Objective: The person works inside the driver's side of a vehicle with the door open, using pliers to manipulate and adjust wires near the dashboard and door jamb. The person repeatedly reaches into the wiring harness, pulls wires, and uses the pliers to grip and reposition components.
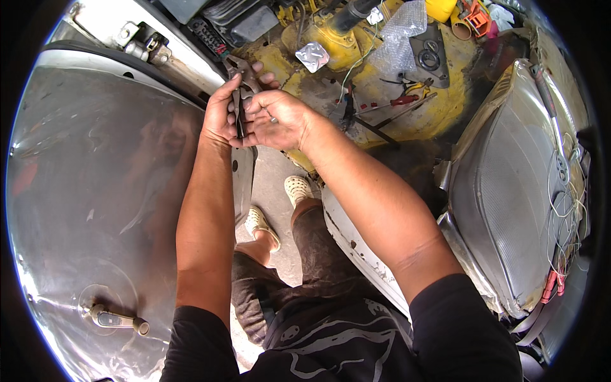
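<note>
Both my hands meet at the upper left of the head view, beside the open door's edge. A pair of worn grey metal pliers (240, 114), which look like locking pliers, is between them with the jaws pointing up and away. My left hand (218, 114) grips the pliers from the left, its thumb raised along them. From the right, my right hand (280, 118) has its palm turned up and its fingers curled against the handles. Part of the handles is hidden by the fingers.
A grey door panel (108, 172) with a window crank (118, 319) fills the left. On the worn yellow floor (426, 124) lie pliers with yellow handles (417, 87), a red-handled screwdriver (402, 100), bubble wrap (401, 38) and crumpled foil (312, 57). A torn grey seat (509, 184) with loose wires stands at right.
</note>
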